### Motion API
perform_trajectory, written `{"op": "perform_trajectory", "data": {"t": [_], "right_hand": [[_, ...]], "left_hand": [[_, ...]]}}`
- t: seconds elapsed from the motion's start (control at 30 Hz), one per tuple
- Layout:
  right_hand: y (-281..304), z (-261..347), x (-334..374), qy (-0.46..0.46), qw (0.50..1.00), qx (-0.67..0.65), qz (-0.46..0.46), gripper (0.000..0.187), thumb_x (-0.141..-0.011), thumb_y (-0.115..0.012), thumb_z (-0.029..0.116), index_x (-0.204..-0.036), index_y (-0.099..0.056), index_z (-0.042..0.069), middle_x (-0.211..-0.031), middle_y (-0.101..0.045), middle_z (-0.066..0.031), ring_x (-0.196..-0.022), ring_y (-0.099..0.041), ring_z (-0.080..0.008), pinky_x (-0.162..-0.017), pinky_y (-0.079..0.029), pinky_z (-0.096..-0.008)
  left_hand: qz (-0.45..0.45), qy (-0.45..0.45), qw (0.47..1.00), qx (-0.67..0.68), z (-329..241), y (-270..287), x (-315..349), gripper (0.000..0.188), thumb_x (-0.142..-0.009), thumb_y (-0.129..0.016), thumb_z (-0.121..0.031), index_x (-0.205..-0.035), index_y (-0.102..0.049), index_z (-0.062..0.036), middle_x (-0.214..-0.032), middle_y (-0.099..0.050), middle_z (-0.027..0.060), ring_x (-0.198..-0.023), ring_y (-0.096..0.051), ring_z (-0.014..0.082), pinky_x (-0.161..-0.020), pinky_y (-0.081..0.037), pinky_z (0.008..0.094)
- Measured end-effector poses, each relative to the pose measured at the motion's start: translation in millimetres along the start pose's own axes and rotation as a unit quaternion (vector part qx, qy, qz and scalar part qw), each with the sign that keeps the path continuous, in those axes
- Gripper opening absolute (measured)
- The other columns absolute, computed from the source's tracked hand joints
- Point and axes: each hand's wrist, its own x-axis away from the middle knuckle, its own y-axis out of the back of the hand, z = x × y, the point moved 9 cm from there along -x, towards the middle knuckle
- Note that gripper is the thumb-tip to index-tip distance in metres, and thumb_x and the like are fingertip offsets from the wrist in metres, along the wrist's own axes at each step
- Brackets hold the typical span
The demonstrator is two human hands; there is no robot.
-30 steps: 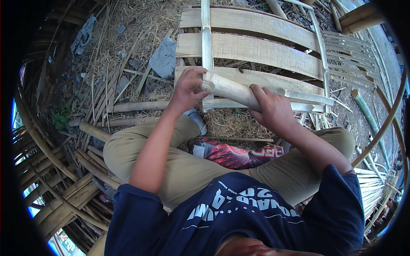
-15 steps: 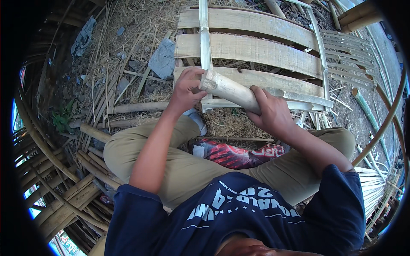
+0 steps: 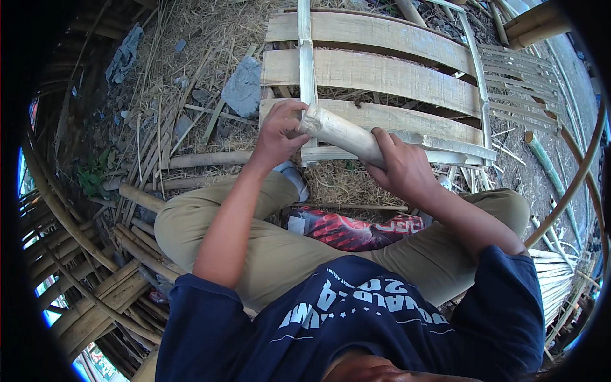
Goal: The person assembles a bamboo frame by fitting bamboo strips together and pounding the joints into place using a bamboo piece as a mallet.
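Note:
A short, thick, pale round piece of bamboo (image 3: 347, 135) slants over the near left corner of a slatted frame (image 3: 382, 71). My right hand (image 3: 405, 167) is wrapped round its near right end. At its far left end, my left hand (image 3: 280, 134) has curled fingers and thumb close beside or touching the piece. Whatever lies between those fingertips is hidden or too small to name. Wide pale slats run across the frame, with narrow split-bamboo strips (image 3: 306, 63) crossing over them. The piece covers part of the nearest slat and the corner joint.
Between my folded legs lies a red and black printed bag (image 3: 353, 229). Left of the frame is a grey flat stone (image 3: 242, 86) on straw-strewn ground. Bamboo poles (image 3: 143, 198) stack at the left; a green pole (image 3: 544, 162) and thin slats (image 3: 519, 83) lie at the right.
The bamboo piece has tipped and shifted slightly at its left end, so its end face shows less. My right hand has moved a little with it; the left hand stays nearly in place.

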Motion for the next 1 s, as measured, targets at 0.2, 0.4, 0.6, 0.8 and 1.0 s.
{"op": "perform_trajectory", "data": {"t": [0.2,0.4,0.6,0.8,1.0], "right_hand": [[-1.6,2.9,3.9,0.004,0.999,-0.053,-0.010,0.056,-0.092,-0.077,0.030,-0.133,-0.051,0.002,-0.094,-0.071,-0.0238,-0.078,-0.072,-0.0443,-0.067,-0.058,-0.0522],[-10.6,5.7,6.8,-0.005,0.997,-0.072,0.013,0.058,-0.092,-0.077,0.029,-0.135,-0.050,0.001,-0.094,-0.072,-0.0254,-0.076,-0.071,-0.0460,-0.068,-0.058,-0.0529],[-22.1,5.7,5.8,-0.029,0.995,-0.050,0.078,0.057,-0.093,-0.077,0.030,-0.135,-0.051,0.002,-0.093,-0.071,-0.0256,-0.077,-0.072,-0.0456,-0.068,-0.058,-0.0531],[-26.6,3.4,3.7,-0.059,0.990,-0.032,0.125,0.056,-0.093,-0.077,0.032,-0.133,-0.051,0.003,-0.092,-0.072,-0.0249,-0.078,-0.072,-0.0450,-0.069,-0.058,-0.0530],[-24.9,0.4,5.5,-0.043,0.994,-0.059,0.083,0.056,-0.093,-0.078,0.031,-0.133,-0.051,0.003,-0.091,-0.072,-0.0240,-0.079,-0.073,-0.0458,-0.068,-0.058,-0.0537]], "left_hand": [[0.006,-0.005,1.000,-0.015,0.2,-2.0,0.0,0.026,-0.067,-0.085,0.002,-0.072,-0.059,-0.0005,-0.130,-0.069,0.0088,-0.130,-0.058,0.0331,-0.109,-0.048,0.0432],[0.005,0.019,1.000,0.000,1.1,-1.4,1.2,0.022,-0.066,-0.082,0.002,-0.073,-0.062,-0.0004,-0.129,-0.069,0.0077,-0.129,-0.059,0.0319,-0.109,-0.048,0.0426],[0.005,-0.018,1.000,-0.001,-5.1,-1.7,-1.3,0.017,-0.067,-0.081,0.003,-0.079,-0.070,-0.0026,-0.128,-0.070,0.0069,-0.127,-0.059,0.0321,-0.108,-0.048,0.0425],[0.034,0.018,0.999,0.011,1.4,-4.1,0.4,0.036,-0.067,-0.081,0.006,-0.101,-0.079,-0.0086,-0.134,-0.066,0.0046,-0.135,-0.055,0.0278,-0.116,-0.045,0.0403],[0.002,0.024,0.999,0.043,2.0,-3.1,0.1,0.017,-0.066,-0.081,0.004,-0.077,-0.069,-0.0027,-0.130,-0.069,0.0058,-0.130,-0.059,0.0298,-0.107,-0.049,0.0412]]}}
